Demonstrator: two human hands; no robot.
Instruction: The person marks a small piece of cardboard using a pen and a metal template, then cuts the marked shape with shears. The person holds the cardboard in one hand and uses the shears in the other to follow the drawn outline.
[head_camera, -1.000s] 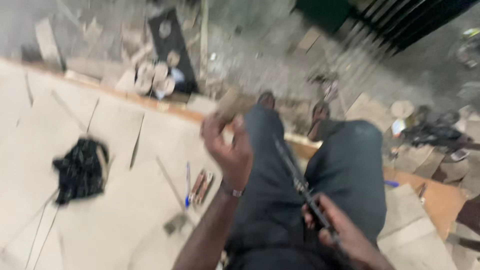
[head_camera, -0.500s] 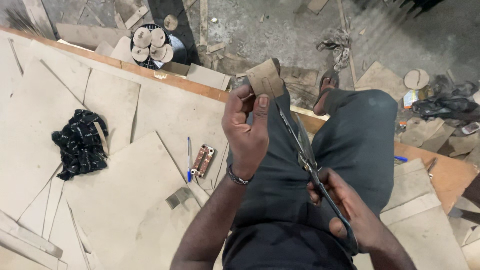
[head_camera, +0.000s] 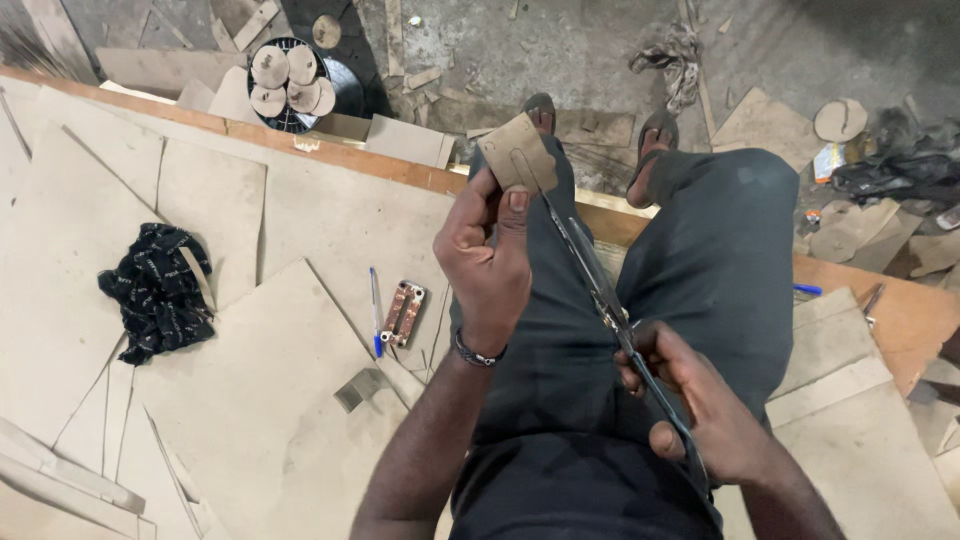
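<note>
Cardboard, a small tan piece (head_camera: 517, 152) with a wavy cut edge and a curved pencil line on its face, sits just above the middle of the frame, held up over the person's dark-trousered lap. The left hand (head_camera: 487, 265) pinches it at its lower edge, thumb laid flat on the front, the other fingers curled behind. One pair of long scissors (head_camera: 600, 290) runs from that piece diagonally down to the lower right, the blades nearly closed with their tips at the piece's lower edge. The right hand (head_camera: 705, 410) is closed around the scissor handles, fingers wrapped tight.

Going from the left side: one crumpled black cloth (head_camera: 155, 290) lies on the large overlapping cardboard sheets (head_camera: 260, 400) that cover the surface. Right of it, near the left forearm, lie one blue pen (head_camera: 376, 312) and, just beside it, one small copper-coloured object (head_camera: 404, 313), with one small grey offcut (head_camera: 360, 388) below them. In the upper left, a round black container (head_camera: 330, 90) holds four round cardboard discs (head_camera: 283, 80). Two sandalled feet (head_camera: 600, 125) rest on the scrap-strewn ground at top centre. More cardboard offcuts (head_camera: 850, 350) lie on the right, with a second blue pen (head_camera: 808, 290) near the trouser leg. Nothing stands between the camera and the held piece.
</note>
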